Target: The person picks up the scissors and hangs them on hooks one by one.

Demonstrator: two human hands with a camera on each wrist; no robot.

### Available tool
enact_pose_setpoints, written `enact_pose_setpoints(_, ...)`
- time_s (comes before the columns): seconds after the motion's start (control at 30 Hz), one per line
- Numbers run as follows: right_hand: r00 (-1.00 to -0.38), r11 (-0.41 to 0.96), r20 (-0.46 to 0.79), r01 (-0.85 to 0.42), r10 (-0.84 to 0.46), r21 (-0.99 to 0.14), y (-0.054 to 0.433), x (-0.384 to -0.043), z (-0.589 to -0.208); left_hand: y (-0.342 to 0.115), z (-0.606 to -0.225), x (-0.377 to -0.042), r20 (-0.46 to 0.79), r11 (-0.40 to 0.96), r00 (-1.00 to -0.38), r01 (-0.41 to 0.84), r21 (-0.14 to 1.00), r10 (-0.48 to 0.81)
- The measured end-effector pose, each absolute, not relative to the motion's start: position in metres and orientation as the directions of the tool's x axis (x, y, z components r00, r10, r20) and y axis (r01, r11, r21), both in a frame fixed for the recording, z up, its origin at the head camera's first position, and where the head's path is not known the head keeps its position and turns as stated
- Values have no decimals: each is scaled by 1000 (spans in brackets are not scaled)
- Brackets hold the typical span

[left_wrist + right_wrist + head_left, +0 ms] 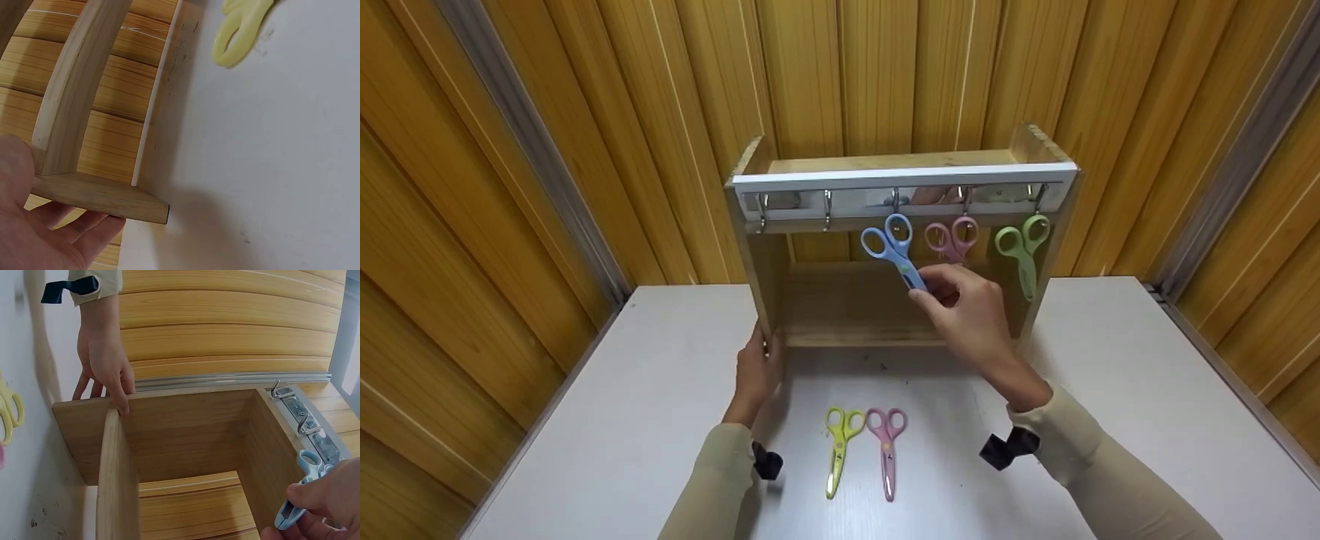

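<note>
My right hand point(979, 319) pinches the blue scissors point(897, 253) by the blade end, handle loops upward. One loop overlaps the middle hook point(895, 199) of the hook rail on a wooden shelf point(855, 341). Low on the shelf's left side, my left hand point(757, 371) grips the side panel; the right wrist view shows the thumb over its front edge. Pink scissors point(964, 234) and green scissors point(1021, 251) hang from the two hooks to the right. The hanging pink pair's lower part is hidden behind my right hand.
Yellow scissors point(838, 454) and a second pair of pink scissors point(889, 454) lie side by side on the white table point(675, 345) before the shelf. Two hooks point(828, 210) on the left of the rail carry nothing. Wood-patterned walls point(877, 75) stand around the table.
</note>
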State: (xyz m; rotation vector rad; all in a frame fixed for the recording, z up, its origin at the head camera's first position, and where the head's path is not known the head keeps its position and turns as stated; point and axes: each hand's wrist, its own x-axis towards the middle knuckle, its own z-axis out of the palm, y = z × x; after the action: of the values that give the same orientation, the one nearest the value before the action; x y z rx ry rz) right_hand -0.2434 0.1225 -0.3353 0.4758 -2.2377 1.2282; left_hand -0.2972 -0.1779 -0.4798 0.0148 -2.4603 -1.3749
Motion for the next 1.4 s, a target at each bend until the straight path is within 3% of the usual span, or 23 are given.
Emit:
enact_pose_setpoints(0.5, -805, 534, 591, -523, -53, -665, 119, -249, -346, -177, -480, -299, 214, 526, -961, 94, 846, -173)
enact_pose_setpoints(0.9, -814, 533, 579, -511, -49, -674, 113, -256, -353, -178, -479, -298, 257, 529, -953, 137, 837, -161)
enact_pose_setpoints(1.4, -746, 564, 666, -561, -26, -606, 107, -269, -364, -177, -479, -298, 259, 543, -950, 125, 830, -176)
